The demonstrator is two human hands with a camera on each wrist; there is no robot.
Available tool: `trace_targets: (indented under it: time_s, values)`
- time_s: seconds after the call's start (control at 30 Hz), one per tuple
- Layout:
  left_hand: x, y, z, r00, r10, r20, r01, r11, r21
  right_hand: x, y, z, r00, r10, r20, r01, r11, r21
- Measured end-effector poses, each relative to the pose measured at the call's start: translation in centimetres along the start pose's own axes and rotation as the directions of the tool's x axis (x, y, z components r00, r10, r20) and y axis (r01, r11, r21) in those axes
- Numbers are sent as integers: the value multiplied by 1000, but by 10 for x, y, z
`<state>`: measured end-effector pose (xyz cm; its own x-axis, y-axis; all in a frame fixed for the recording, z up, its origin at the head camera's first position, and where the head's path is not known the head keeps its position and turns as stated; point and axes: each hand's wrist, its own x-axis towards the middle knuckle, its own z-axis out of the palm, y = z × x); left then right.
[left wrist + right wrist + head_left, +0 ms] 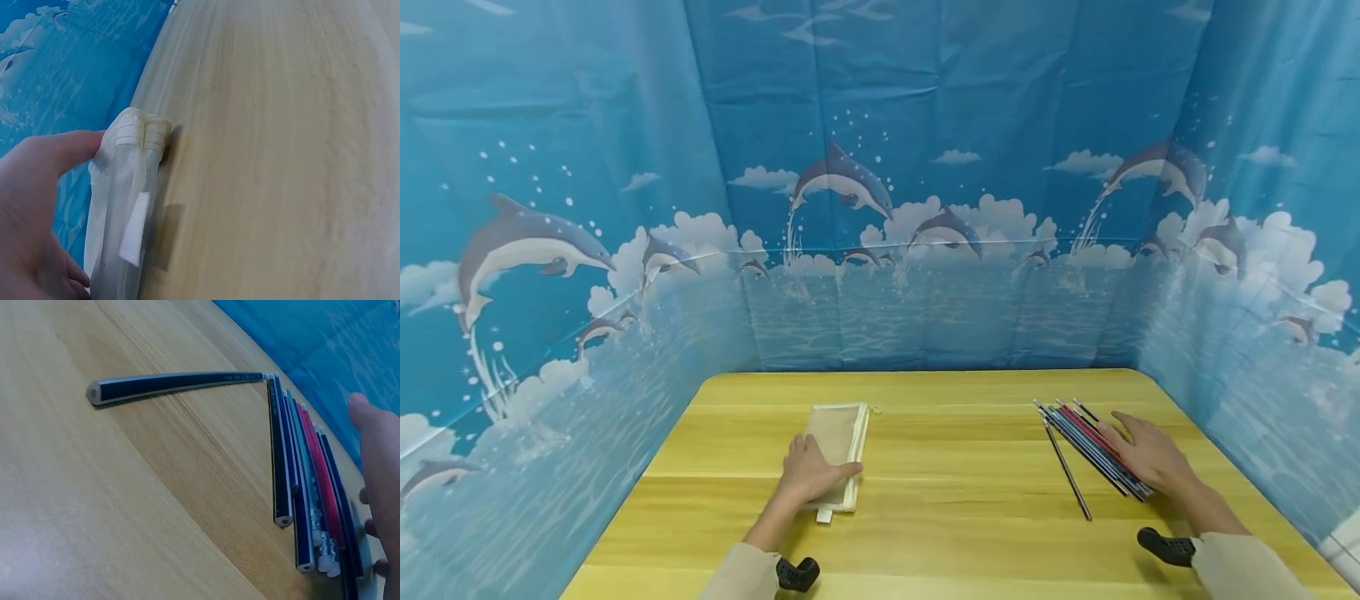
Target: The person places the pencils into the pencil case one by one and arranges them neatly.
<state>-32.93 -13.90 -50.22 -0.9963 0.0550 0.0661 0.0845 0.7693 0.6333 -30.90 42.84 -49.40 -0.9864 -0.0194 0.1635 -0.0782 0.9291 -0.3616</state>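
Note:
A pale mesh zipper pouch (pixel 836 425) with a white tag (pixel 824 516) lies on the table, left of the middle. Across it my left hand (pixel 811 475) grips its sides, fingers bent at the left and thumb over the zipper edge. The left wrist view shows the thumb against the pouch (pixel 122 181) from close by. To the right, my right hand (pixel 1150 454) hovers at a bundle of pencils (pixel 1086 446), thumb apart from them and fingers beyond. The bundle has dark blue, teal and red pencils. One dark pencil (pixel 1066 471) lies separately to its left.
The yellow wood-grain table (pixel 947 492) has rounded far corners. Blue curtains (pixel 887 308) printed with dolphins and clouds hang around its back and both sides. A black curved strap piece (pixel 797 575) sits at each wrist.

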Motion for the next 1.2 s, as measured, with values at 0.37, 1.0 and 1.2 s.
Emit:
trace_targets:
  time_s: [0.37,1.0,1.2]
  values:
    - [2,-6,-1,1000,-19,3,19,997,-78,12,19,8,997,-24,-72,24,1000,1]
    - [-3,-6,0,999,-30,-26,26,989,-143,13,6,-3,998,47,-53,-49,998,-36]
    - [-4,-5,-2,999,-25,-23,21,989,-144,17,-1,-6,997,4,-82,-9,998,-62]
